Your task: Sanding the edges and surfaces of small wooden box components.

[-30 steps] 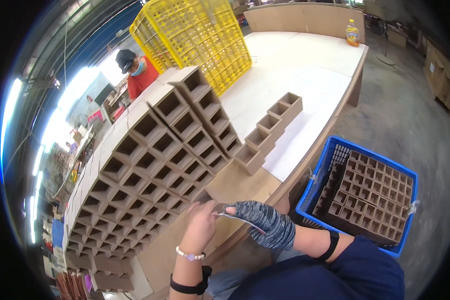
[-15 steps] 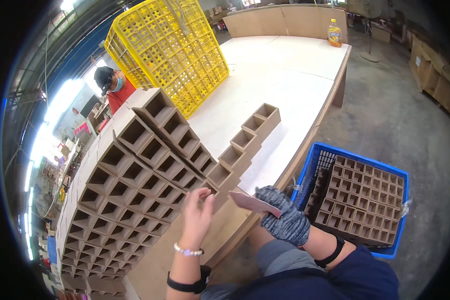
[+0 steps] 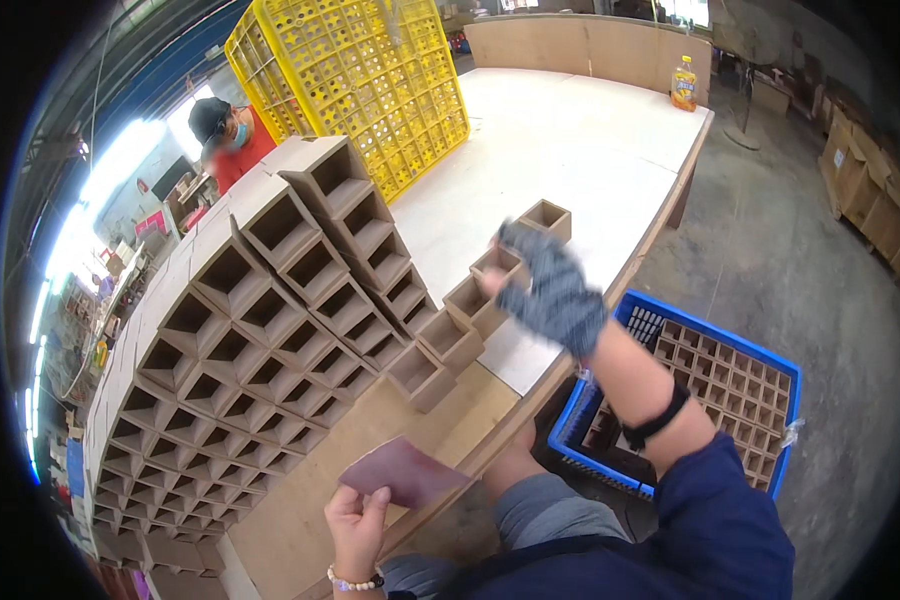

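Note:
A reddish-brown sheet of what looks like sandpaper [image 3: 405, 474] is pinched between the thumb and fingers of my left hand [image 3: 357, 522], above the near table edge. My right hand [image 3: 552, 292], in a grey fingerless glove, reaches over a stepped row of small open brown boxes [image 3: 417, 376]. Its fingertips are at one of the row's farther boxes; motion blur hides whether they grip it. The last box [image 3: 548, 218] of the row stands just beyond that hand. To the left rises a large stack of the same square boxes [image 3: 270, 310], open sides facing me.
A blue crate [image 3: 792, 395] holding rows of brown boxes sits right of the white-topped table [image 3: 580, 130]. A yellow plastic crate [image 3: 370, 90] stands tilted behind the stack. A bottle [image 3: 684, 86] is at the far corner. Beyond the stack is a person in red [image 3: 255, 150].
The sandpaper has passed from my right hand to my left, which has moved down toward me. My right hand has moved up and away, over the row of boxes.

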A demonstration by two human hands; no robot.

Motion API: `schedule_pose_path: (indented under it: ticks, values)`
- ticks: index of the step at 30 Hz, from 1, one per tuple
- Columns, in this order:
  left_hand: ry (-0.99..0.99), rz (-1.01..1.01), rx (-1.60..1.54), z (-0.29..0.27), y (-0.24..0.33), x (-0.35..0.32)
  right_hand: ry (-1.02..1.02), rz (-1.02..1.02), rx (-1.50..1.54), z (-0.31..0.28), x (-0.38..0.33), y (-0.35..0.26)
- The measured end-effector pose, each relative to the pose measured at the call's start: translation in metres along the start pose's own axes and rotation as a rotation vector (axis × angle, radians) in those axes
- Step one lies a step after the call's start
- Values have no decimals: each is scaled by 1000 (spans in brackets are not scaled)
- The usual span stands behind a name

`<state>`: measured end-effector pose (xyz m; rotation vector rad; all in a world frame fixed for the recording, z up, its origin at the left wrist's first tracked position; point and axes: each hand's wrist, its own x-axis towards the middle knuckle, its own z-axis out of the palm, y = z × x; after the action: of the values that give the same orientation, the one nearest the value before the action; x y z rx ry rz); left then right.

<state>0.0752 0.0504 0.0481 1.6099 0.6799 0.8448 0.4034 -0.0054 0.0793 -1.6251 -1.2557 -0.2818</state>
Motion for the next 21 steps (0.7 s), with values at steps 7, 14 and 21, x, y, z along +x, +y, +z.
schedule_pose_path:
  ticks: [7, 14, 21]
  values:
    - [228, -97, 3, -13, -28, -34, -536, 429, -717, 18, 81, 69]
    - [224, -127, 19, -7, -42, -43, -759, 610, -735, 33, 91, 73]
    - [29, -73, 158, 17, -38, -21, -320, 551, -470, -53, 65, 114]
